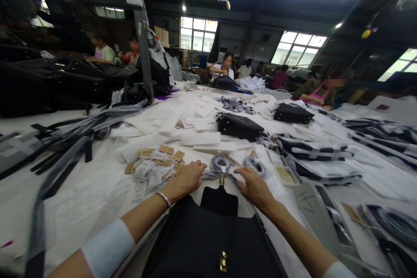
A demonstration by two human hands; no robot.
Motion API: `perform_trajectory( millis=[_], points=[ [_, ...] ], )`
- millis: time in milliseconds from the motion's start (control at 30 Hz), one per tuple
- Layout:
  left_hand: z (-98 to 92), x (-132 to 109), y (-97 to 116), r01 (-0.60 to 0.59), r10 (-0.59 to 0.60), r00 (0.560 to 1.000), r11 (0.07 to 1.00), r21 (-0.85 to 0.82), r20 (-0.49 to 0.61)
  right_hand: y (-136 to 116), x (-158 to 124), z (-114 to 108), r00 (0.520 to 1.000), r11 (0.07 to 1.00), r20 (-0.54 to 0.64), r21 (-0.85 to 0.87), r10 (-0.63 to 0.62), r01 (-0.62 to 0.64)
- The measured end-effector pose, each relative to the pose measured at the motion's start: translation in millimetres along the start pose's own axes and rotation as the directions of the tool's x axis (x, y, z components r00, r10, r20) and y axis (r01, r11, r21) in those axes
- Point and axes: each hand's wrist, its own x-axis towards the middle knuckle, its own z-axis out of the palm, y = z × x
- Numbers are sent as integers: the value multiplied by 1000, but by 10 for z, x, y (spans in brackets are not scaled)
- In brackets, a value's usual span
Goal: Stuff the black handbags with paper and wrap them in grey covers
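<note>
A black handbag (208, 243) lies in front of me at the bottom middle, with a gold turn-lock clasp (223, 261) on its front. Its black flap tab (220, 200) points away from me and ends in a gold fitting. Across the far side of the bag runs a grey plastic-wrapped handle (213, 174). My left hand (187, 178) has its fingers curled at the handle's left part. At the right part, my right hand (256, 184) pinches it between thumb and fingers. Just beyond lies a coiled wrapped strap (220, 163).
Brown tags with white strings (156, 163) are heaped left of my left hand. Another coiled strap (255, 165) and a small tray (286, 175) lie to the right. Foam sheets (200, 138) and black bags (240, 126) cover the table further off. Several co-workers (224, 67) sit beyond.
</note>
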Motion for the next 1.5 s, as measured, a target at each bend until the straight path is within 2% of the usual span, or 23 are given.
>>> perform_trajectory(
  millis=[67,133,267,400,433,500,567,633,767,867,967,1033,1200,1300,1400,1467,1500],
  points=[
    [9,123,65,-22,22,999,1000,-7,27,-63,176,79,991,991,-33,6,-133,133],
    [21,228,101,-20,21,999,999,-27,36,-106,348,183,981,981,-42,14,-192,193],
    [1,316,63,-17,18,1000,992,-123,5,-118,544,285,984,981,-34,75,-177,179],
    [-133,286,-18,-57,54,998,966,-252,-19,-110,576,116,984,969,-4,171,-181,179],
    [-172,276,-33,-62,55,998,961,-269,-35,-109,582,50,983,960,24,224,-181,171],
    [-228,267,-64,-60,42,997,960,-272,-71,-102,606,-65,971,913,153,393,-184,111],
    [-230,275,-99,-37,14,995,969,-243,-95,-80,645,-110,927,839,311,545,-207,5],
    [-173,293,-141,-5,-12,996,980,-200,-88,-38,694,-69,889,797,401,599,-221,-72],
    [-19,290,-206,5,-6,1000,993,-121,-7,80,783,86,914,840,386,531,-123,-111],
    [-19,229,-206,-25,26,1000,995,-93,16,144,783,36,955,897,297,426,-21,-113],
    [-75,156,-170,-45,43,999,996,-76,-19,128,689,-102,978,941,207,326,21,-89],
    [-64,128,-147,-55,54,998,997,-57,-22,71,594,-119,980,959,197,273,16,-70],
    [68,146,-166,-71,72,997,997,-19,25,-47,430,97,981,987,192,154,20,-50],
    [-68,44,-141,-71,71,997,997,-30,-10,-78,320,-19,990,989,138,139,36,-55],
    [-353,-350,43,-122,121,992,990,-74,-22,-208,-42,-402,999,975,49,222,23,-33],
    [-475,-760,225,-237,243,970,962,-138,28,-362,-449,-619,995,952,49,298,-82,64],
    [-484,-976,312,-328,337,940,935,-138,47,-443,-675,-672,986,948,63,291,-154,130]
  ],
)
